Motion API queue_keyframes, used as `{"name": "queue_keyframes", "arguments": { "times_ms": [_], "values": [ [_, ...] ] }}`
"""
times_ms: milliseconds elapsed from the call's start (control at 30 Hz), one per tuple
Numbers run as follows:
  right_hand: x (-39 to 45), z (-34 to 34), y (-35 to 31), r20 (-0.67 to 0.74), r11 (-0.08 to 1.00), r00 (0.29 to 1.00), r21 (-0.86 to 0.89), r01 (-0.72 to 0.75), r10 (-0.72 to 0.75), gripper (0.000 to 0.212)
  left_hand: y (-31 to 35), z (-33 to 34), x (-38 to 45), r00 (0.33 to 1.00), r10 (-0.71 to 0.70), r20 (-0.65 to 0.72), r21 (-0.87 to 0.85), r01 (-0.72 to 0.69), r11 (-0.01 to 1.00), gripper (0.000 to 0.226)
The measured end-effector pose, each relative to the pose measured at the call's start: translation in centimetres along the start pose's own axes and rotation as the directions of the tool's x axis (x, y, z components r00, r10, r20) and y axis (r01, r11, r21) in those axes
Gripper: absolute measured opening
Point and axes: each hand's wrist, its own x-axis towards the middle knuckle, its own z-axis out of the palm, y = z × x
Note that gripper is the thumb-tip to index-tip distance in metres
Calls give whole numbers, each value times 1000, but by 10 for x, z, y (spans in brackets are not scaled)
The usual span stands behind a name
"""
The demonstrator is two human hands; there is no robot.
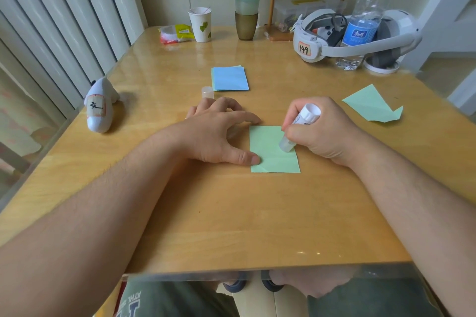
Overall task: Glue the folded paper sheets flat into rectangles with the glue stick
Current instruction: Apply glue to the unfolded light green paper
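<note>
- Gripping the glue stick [300,127], the right hand [319,131] has its fingers curled round the tube and presses its tip down on the green sheet [270,159] at centre frame.
- The left hand [219,131] lies with fingers spread and holds nothing; its thumb tip presses the sheet's left edge and a fingertip rests by the upper left corner.
- The green sheet lies flat on the worktop [231,213] as a rectangle with creases showing.
- The cap [207,92] stands just above the left hand.
- A stack [230,78] of blue and green rectangles lies above centre, well apart from the hands.
- A folded green piece [371,104], not rectangular, lies at right of frame.
- A bottle [365,20] and a headset [322,38] stand at upper right, a paper cup [201,24] at upper centre, a white toy [99,105] at left.
</note>
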Motion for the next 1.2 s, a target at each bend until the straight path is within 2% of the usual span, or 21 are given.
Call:
{"name": "queue_keyframes", "arguments": {
  "times_ms": [233,533,767,900,967,1100,1200],
  "values": [
    [-3,-4,0,64,999,998,47,4,-7,7,1,1,0,1000,3,-3,9,-2,1000,81],
    [-3,-8,-2,127,992,992,-128,11,6,18,0,1,0,1000,3,-8,13,-3,1000,80],
    [0,-2,-2,27,991,994,81,103,-106,10,0,0,0,1000,6,7,11,-6,1000,84],
    [0,11,-5,107,978,981,145,148,-164,32,-1,1,0,1000,7,11,14,-8,1000,86],
    [1,16,-6,121,980,977,109,164,-177,39,-2,1,1,1000,5,6,18,-5,1000,84],
    [3,21,-5,84,983,983,-66,171,-165,30,1,1,1,1000,-2,4,23,2,1000,84],
    [3,25,-8,95,985,985,-82,153,-145,23,1,0,0,1000,0,5,24,0,1000,87]
  ]
}}
